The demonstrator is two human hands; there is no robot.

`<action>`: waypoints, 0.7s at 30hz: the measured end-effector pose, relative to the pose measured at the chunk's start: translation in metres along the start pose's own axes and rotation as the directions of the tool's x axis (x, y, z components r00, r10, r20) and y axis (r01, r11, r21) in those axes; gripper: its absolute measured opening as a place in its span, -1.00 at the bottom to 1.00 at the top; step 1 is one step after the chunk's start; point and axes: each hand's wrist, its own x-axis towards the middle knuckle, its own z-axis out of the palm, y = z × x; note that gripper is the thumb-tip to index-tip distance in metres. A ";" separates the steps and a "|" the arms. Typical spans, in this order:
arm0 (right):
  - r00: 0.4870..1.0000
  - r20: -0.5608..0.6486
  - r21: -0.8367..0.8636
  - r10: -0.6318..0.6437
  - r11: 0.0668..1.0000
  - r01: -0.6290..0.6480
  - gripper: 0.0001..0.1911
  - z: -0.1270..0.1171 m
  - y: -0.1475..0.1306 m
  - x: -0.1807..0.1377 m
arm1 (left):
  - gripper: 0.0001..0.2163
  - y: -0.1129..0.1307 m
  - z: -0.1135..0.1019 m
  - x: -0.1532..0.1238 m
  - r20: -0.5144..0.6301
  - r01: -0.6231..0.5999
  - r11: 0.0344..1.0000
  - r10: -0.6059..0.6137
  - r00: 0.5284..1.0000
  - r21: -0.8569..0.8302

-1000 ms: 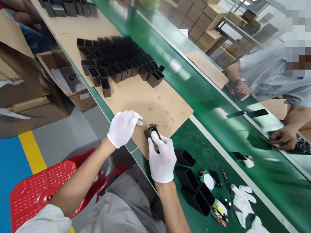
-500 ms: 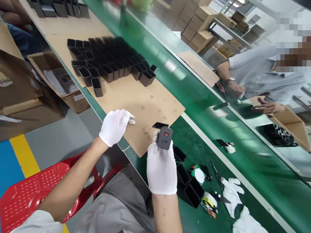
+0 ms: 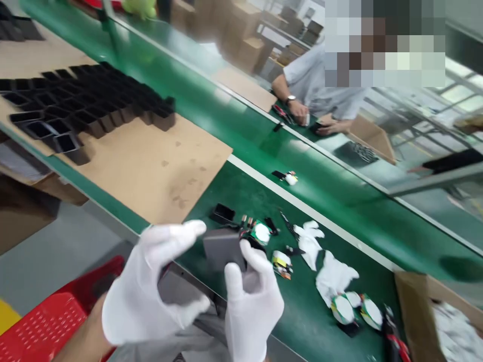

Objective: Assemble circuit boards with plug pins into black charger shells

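Observation:
In the head view my right hand (image 3: 251, 301), in a white glove, grips a dark grey plastic case (image 3: 222, 247) between thumb and fingers. The case is tilted, with a broad flat side showing; its other sides are hidden. My left hand (image 3: 151, 281), also gloved, is just left of the case. Its thumb and fingers are spread, with nothing between them. Beyond the case, an open black casing (image 3: 222, 213) rests on the green bench. A green circuit board with a white round part (image 3: 261, 232) lies to the right.
Many black casings (image 3: 90, 103) stand on brown cardboard (image 3: 151, 166) at left. White gloves (image 3: 334, 276), several loose parts and red-handled pliers (image 3: 394, 337) lie to the right. A carton (image 3: 418, 306) is at the right edge. Across the bench a person works; a red stool (image 3: 49, 322) is lower left.
The view has swung to the right. My left hand has come off the cardboard and opened beside the case. The case in my right hand has turned, its contact end now out of sight.

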 end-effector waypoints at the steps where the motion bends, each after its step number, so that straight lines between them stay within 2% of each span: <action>1: 0.997 -0.015 -0.061 -0.080 0.995 0.079 -0.77 -0.014 0.003 -0.008 | -0.18 0.020 0.012 -0.012 0.019 -0.050 0.999 0.049 0.999 0.021; 3: 0.981 0.005 -0.093 -0.195 0.976 0.195 -0.73 -0.042 0.012 -0.024 | -0.20 0.049 0.039 -0.033 0.044 0.002 1.000 -0.003 0.999 0.026; 5: 0.960 0.048 -0.108 -0.277 0.954 0.280 -0.66 -0.073 0.024 -0.038 | -0.26 0.067 0.068 -0.047 0.099 0.090 0.995 -0.085 0.992 -0.051; 8: 0.937 0.188 -0.178 -0.296 0.927 0.329 -0.59 -0.126 0.046 -0.049 | -0.36 0.085 0.110 -0.053 0.225 0.192 0.957 -0.142 0.964 -0.217; 10: 0.967 0.213 -0.285 -0.138 0.938 0.196 -0.68 -0.168 0.067 -0.046 | -0.48 0.096 0.133 -0.050 0.323 0.258 0.914 -0.153 0.934 -0.314; 11: 0.992 0.127 -0.404 0.011 0.914 0.041 -0.74 -0.190 0.079 -0.041 | -0.53 0.101 0.144 -0.047 0.382 0.296 0.893 -0.158 0.911 -0.338; 12: 0.990 -0.025 -0.539 0.138 0.832 -0.129 -0.68 -0.214 0.092 -0.035 | -0.55 0.105 0.154 -0.044 0.439 0.328 0.880 -0.158 0.884 -0.343; 13: 0.935 -0.245 -0.657 0.258 0.665 -0.356 -0.61 -0.237 0.106 -0.028 | -0.55 0.109 0.163 -0.042 0.485 0.345 0.877 -0.155 0.861 -0.333; 14: 0.875 -0.382 -0.683 0.296 0.547 -0.484 -0.55 -0.259 0.119 -0.021 | -0.54 0.112 0.172 -0.040 0.519 0.345 0.883 -0.143 0.843 -0.317; 15: 0.826 -0.469 -0.689 0.314 0.455 -0.564 -0.53 -0.279 0.131 -0.014 | -0.53 0.114 0.180 -0.038 0.542 0.328 0.895 -0.122 0.832 -0.301; 16: 0.782 -0.526 -0.686 0.336 0.376 -0.623 -0.55 -0.296 0.142 -0.008 | -0.52 0.115 0.187 -0.037 0.553 0.294 0.911 -0.092 0.828 -0.289; 18: 0.728 -0.564 -0.682 0.391 0.276 -0.677 -0.66 -0.320 0.159 -0.001 | -0.55 0.115 0.199 -0.036 0.581 0.211 0.941 -0.018 0.814 -0.266; 21: 0.711 -0.550 -0.691 0.438 0.239 -0.682 -0.64 -0.332 0.172 0.001 | -0.72 0.115 0.208 -0.036 0.622 0.101 0.966 0.073 0.779 -0.240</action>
